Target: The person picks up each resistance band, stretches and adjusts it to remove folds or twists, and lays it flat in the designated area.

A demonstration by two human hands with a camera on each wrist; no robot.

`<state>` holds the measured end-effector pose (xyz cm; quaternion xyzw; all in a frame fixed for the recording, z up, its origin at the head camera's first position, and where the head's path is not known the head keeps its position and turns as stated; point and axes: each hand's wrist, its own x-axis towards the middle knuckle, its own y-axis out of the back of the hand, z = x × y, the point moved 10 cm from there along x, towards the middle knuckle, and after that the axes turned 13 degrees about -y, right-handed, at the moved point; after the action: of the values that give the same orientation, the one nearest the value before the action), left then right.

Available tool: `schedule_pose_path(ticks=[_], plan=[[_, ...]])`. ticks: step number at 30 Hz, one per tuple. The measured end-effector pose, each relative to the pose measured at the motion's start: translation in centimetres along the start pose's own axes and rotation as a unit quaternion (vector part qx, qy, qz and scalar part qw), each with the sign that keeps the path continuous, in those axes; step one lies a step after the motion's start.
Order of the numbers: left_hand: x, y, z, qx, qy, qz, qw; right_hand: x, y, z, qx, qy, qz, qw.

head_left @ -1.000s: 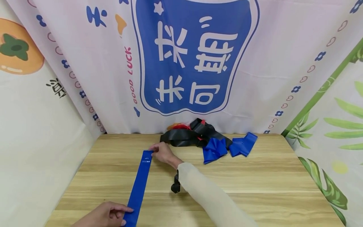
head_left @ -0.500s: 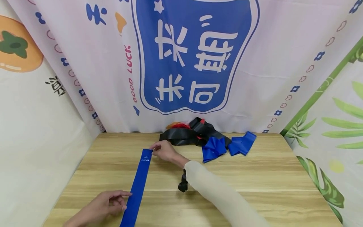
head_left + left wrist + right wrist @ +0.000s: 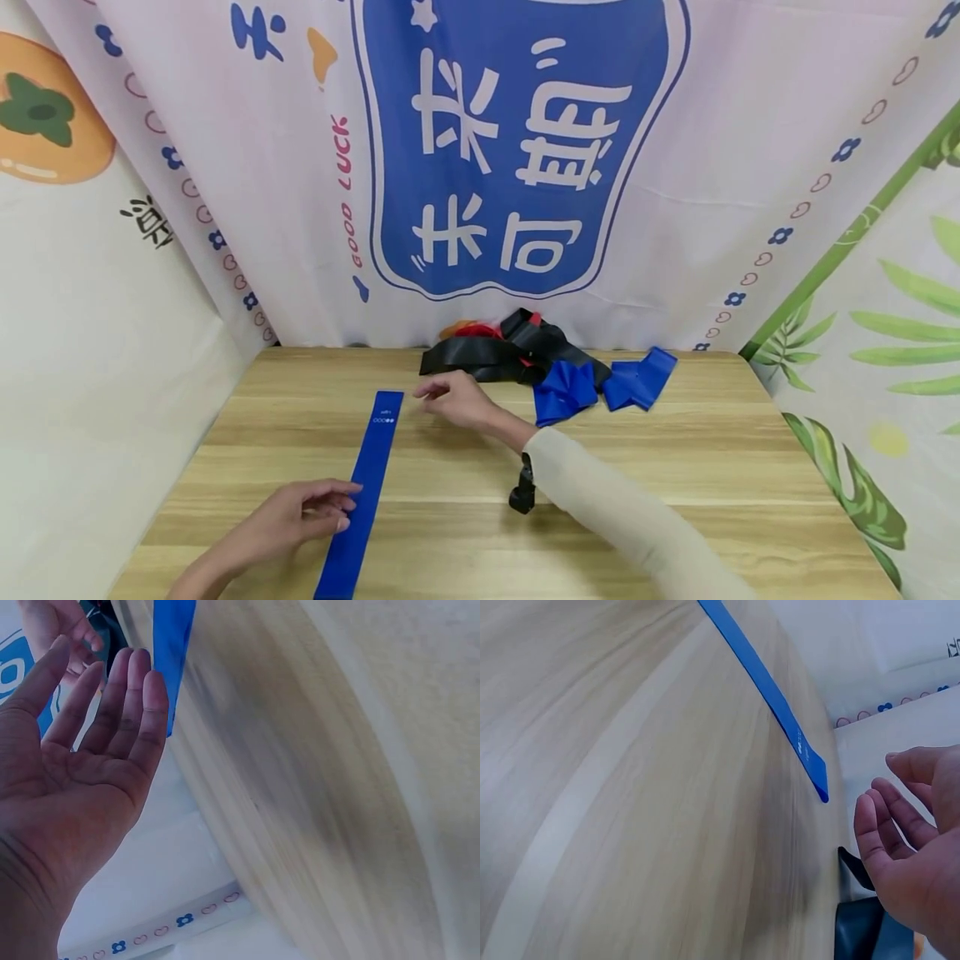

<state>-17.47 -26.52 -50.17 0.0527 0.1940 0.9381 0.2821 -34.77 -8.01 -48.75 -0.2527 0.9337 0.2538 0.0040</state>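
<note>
The blue band is lying lengthwise on the wood-grained counter, and my left hand is hanging over its side, fingers loose and gripping nothing, perhaps to keep it straight, though I can't tell whether they're touching it. My right hand is hovering beside its printed far end, also loose and empty. Black bands and crumpled blue strips are lying towards the back, before a hanging printed cloth.

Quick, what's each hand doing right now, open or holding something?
Left hand: open, holding nothing, fingers at the blue strip; can't tell if touching.
Right hand: open, holding nothing, apart from the strip's far end.
</note>
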Motion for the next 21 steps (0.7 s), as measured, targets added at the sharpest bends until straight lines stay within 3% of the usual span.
schedule_pose_path(ticks=[11, 21], plan=[[2.2, 0.1, 1.3, 0.039, -0.009, 0.042, 0.9983, -3.9, 4.6, 1.7, -0.020, 0.028, 0.001, 0.9994], [4.9, -0.9, 1.9, 0.038, -0.020, 0.045, 0.9981, -6.9, 8.4, 3.0, -0.044, 0.043, 0.006, 0.9981]])
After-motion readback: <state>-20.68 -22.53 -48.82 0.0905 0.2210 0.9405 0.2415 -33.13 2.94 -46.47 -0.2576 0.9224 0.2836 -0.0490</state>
